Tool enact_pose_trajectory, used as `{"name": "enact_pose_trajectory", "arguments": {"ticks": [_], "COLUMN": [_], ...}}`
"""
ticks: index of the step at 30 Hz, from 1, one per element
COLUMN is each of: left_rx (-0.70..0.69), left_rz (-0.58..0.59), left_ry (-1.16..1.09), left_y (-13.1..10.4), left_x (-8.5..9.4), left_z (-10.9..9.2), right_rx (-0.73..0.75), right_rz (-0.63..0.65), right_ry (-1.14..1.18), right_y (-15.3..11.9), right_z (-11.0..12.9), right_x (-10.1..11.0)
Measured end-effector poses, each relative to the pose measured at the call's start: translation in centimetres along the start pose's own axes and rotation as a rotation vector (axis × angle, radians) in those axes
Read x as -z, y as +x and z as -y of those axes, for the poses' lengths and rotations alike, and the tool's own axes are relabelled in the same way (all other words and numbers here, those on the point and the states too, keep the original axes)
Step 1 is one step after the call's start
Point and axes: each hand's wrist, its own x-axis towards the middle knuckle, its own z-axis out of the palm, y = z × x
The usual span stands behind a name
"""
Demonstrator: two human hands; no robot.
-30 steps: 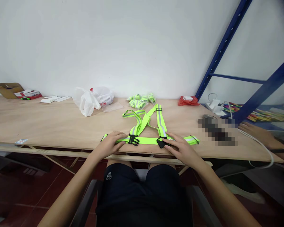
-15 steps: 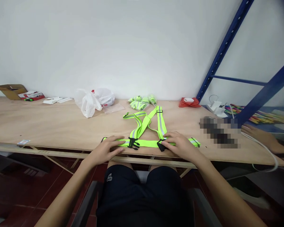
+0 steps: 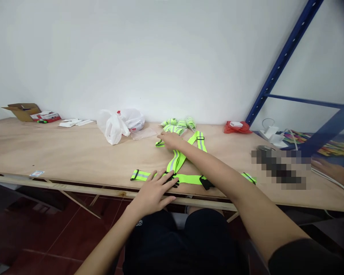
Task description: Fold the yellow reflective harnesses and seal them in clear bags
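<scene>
A fluorescent yellow-green reflective harness [image 3: 189, 178] with grey stripes and black buckles lies spread on the wooden table. My left hand [image 3: 154, 191] rests over its horizontal belt, fingers spread, partly covering a black buckle [image 3: 174, 180]. Reaching across to the upper left, my right hand [image 3: 171, 140] is at the harness's looped shoulder strap [image 3: 159, 144]; whether its fingers grip the strap is hidden. The right forearm covers part of the right-hand strap and belt. Another black buckle [image 3: 206, 182] shows beneath that forearm.
Behind the harness lie several bagged yellow-green rolls [image 3: 173, 128]. White plastic bags [image 3: 113, 128], a red bag [image 3: 237, 127] and an open carton [image 3: 23, 111] stand along the wall. At right are a blue metal frame [image 3: 283, 63], a pixelated dark object [image 3: 278, 168] and another person's hand [image 3: 329, 168].
My right hand has left the right buckle and crossed to the upper left strap. My left hand has shifted right onto the left buckle, its fingers spreading. The view has turned slightly left.
</scene>
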Motion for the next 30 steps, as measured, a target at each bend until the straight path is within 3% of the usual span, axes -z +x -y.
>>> {"name": "enact_pose_trajectory", "arguments": {"ticks": [3,6,13,17,20,30], "left_rx": [0.022,0.04,0.04,0.051,0.062,0.106], "left_rz": [0.036,0.071,0.057,0.065,0.1,0.19], "left_ry": [0.028,0.034,-0.04,-0.076,-0.095,-0.125], "left_y": [0.1,0.2,0.3,0.4,0.5,1.1], "left_x": [0.3,0.6,0.8,0.9,1.2,2.0], "left_z": [-0.2,-0.5,-0.5,-0.6,-0.7,-0.9], "right_rx": [0.0,-0.073,-0.417,-0.515,-0.576,-0.742], "right_rz": [0.028,0.025,-0.05,0.008,-0.02,-0.04], "right_ry": [0.005,0.028,0.115,0.188,0.2,0.529], "right_y": [2.8,4.9,7.4,6.7,5.3,2.2], "right_z": [1.2,1.2,-4.2,-7.5,-9.1,-11.6], "right_x": [-1.5,-1.5,2.3,4.3,5.0,6.3]}}
